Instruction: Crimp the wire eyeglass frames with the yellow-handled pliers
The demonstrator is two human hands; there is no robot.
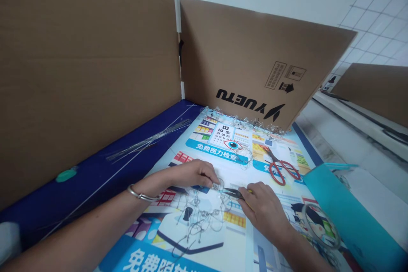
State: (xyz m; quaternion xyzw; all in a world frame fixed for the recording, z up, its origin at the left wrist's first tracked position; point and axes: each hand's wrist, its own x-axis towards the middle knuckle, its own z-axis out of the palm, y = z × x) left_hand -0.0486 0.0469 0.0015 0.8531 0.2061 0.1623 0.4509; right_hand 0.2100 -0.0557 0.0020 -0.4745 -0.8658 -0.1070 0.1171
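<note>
My left hand [199,173], a metal bangle on its wrist, pinches a thin wire piece with a small clear bead [216,186]. In my right hand [262,204] is a pair of pliers [233,193] with dark jaws and a yellow handle, mostly hidden by the fingers. The jaws point left, close to the left fingertips; whether they grip the wire I cannot tell. Below the hands hangs or lies a tangle of thin wires with clear beads [204,213], over the printed poster sheet [232,244].
Red-handled scissors [283,170] lie right of centre. Beaded wire bits [245,123] line the back cardboard panel [236,51]. Loose straight wires [149,140] rest on the blue surface at left. A teal box [350,216] and a clear ring-shaped roll [320,227] are at right.
</note>
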